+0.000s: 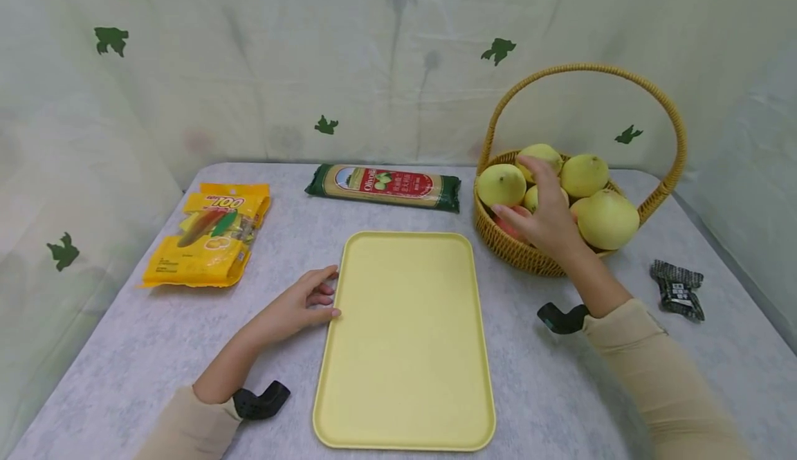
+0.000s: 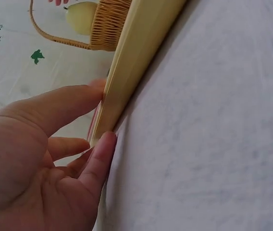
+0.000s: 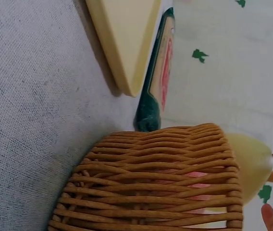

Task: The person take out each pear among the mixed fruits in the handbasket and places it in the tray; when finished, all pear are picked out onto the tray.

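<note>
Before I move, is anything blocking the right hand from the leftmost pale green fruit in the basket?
Nothing visible does. In the head view, the right hand reaches over the basket's open top, close to that pale green fruit; the tall handle arches above, clear of the hand.

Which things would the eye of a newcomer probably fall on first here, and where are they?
Probably the wicker basket with its tall arched handle, holding yellow-green pears at the table's back right, the right hand over it. Next, the pale yellow tray in the middle, the left hand touching its left edge. Then the bright yellow mango-printed packet at the left.
</note>
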`<state>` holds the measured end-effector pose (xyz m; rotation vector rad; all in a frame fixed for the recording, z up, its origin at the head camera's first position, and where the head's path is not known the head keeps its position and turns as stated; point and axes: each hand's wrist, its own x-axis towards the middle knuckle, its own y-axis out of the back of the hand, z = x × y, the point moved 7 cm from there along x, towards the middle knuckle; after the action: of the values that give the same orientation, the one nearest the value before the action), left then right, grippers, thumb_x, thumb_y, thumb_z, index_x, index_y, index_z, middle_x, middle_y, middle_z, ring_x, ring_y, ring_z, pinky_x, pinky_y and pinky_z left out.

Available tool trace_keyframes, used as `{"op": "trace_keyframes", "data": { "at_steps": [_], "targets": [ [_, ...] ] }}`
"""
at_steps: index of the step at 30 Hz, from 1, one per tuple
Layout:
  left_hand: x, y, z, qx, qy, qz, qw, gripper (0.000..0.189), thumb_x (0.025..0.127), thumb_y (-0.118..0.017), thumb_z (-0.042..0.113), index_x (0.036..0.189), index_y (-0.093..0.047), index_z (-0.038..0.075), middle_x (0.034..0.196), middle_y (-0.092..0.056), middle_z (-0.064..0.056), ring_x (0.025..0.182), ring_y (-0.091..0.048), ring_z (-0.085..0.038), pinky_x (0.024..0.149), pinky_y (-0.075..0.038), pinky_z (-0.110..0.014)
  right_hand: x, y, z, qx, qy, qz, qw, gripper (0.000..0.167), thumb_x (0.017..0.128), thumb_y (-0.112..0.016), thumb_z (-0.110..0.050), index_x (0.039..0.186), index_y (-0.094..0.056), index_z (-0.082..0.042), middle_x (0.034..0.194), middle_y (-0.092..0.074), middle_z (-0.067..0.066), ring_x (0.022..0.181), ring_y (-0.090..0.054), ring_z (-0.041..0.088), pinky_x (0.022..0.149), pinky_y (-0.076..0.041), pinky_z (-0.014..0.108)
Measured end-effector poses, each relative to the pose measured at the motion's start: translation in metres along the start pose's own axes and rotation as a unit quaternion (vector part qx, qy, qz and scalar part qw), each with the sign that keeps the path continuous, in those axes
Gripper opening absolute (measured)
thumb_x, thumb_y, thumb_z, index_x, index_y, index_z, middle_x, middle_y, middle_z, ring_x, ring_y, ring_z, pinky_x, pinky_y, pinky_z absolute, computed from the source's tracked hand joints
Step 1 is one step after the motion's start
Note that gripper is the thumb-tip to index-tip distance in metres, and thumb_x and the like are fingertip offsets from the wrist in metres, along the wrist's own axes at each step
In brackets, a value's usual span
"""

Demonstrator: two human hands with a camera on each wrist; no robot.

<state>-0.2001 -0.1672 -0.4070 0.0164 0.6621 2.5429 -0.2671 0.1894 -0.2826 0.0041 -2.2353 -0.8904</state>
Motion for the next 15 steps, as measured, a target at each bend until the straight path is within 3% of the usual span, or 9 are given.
{"op": "trace_keyframes", "data": {
  "at_steps": [7, 15],
  "targets": [
    [0.0, -0.004, -0.002, -0.036, -0.011, -0.017, 0.9991, 0.075, 0.083, -0.066, 0.018, 0.141, -0.022, 0.001, 0.122, -0.035, -0.017, 0.104, -0.045, -0.025, 0.085, -0.042, -0.026, 0.0, -0.005, 0.013, -0.001, -0.044, -0.015, 0.9989, 0.078, 0.074, -0.075, -0.02, 0.137, -0.031, -0.005, 0.135, -0.032, 0.014, 0.125, -0.026, 0.025, 0.101, -0.023, 0.045],
    [0.0, -0.005, -0.005, -0.047, 0.0, -0.017, 0.9988, 0.076, 0.082, -0.067, 0.02, 0.142, -0.022, 0.006, 0.124, -0.034, -0.014, 0.105, -0.045, -0.025, 0.085, -0.042, -0.024, 0.002, -0.013, 0.021, 0.018, -0.09, -0.042, 0.9949, 0.077, 0.075, -0.074, -0.021, 0.137, -0.03, -0.007, 0.136, -0.028, 0.013, 0.125, -0.025, 0.026, 0.099, -0.023, 0.049]
  ]
}}
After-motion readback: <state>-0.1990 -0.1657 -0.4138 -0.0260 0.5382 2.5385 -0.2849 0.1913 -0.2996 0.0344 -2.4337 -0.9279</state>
